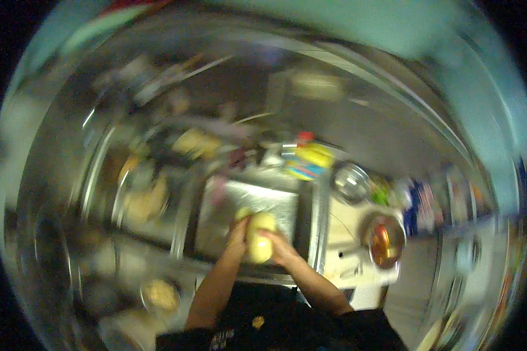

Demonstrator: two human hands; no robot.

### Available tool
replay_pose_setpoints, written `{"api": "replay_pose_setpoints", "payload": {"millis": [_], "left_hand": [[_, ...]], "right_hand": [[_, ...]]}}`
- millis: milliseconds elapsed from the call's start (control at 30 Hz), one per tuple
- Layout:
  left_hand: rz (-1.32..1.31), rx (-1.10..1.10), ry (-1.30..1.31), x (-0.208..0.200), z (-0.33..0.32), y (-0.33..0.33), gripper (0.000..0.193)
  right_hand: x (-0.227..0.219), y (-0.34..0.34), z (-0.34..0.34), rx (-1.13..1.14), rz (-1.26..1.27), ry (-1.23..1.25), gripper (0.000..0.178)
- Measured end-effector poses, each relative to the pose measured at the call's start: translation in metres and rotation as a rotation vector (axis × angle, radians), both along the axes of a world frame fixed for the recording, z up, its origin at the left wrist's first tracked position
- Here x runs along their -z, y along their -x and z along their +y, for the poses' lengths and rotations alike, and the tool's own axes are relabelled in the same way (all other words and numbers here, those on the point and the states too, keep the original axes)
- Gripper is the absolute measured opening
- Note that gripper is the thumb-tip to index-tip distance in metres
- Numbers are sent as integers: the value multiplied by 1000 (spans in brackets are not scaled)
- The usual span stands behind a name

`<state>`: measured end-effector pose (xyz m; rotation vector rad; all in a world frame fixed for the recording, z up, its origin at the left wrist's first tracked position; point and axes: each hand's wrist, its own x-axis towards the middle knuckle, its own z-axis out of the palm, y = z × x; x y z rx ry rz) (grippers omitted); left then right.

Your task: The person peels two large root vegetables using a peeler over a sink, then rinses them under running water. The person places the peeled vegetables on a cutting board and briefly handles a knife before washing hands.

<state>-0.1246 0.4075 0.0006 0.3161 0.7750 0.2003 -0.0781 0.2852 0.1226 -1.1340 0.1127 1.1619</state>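
Note:
Over the metal sink (278, 202), both my hands are closed round a bunch of pale yellow, smooth, rounded pieces that look like peeled potatoes (259, 248). My left hand (238, 236) grips them from the left side. From the right, my right hand (281, 248) presses its fingers against them. Motion blur smears the picture, so how many pieces each hand carries is hard to make out. Beneath the hands, the sink's bottom shines in the light.
Behind the sink's right corner stands a yellow bottle (310, 161) with a red cap. On the right counter (339, 222) are a metal bowl (352, 182) and a pot (400, 231) with reddish-brown contents. A bowl of pale pieces (161, 295) sits at the lower left.

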Motion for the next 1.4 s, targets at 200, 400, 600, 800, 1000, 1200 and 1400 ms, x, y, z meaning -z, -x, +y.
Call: {"api": "replay_pose_setpoints", "payload": {"millis": [200,400,600,800,1000,1200,1400], "left_hand": [[-347,490,-843,6,-16,28,41],[83,249,-9,17,-8,31,59],[77,242,-525,-45,-36,-51,58],[44,191,-785,-105,-214,-66,58],[74,183,-859,-108,-366,-53,58],[24,294,-717,-113,-535,-66,56],[-153,505,-879,-122,-821,-140,51]], "right_hand": [[14,1,-41,260,489,-292,54],[6,11,-119,426,61,33,65],[-1,40,-316,618,-487,515,82],[6,167,-590,993,-487,758,88],[-31,375,-791,1658,71,879,77],[-37,500,-899,2235,196,851,59],[-15,539,-981,2534,246,740,49]]}}
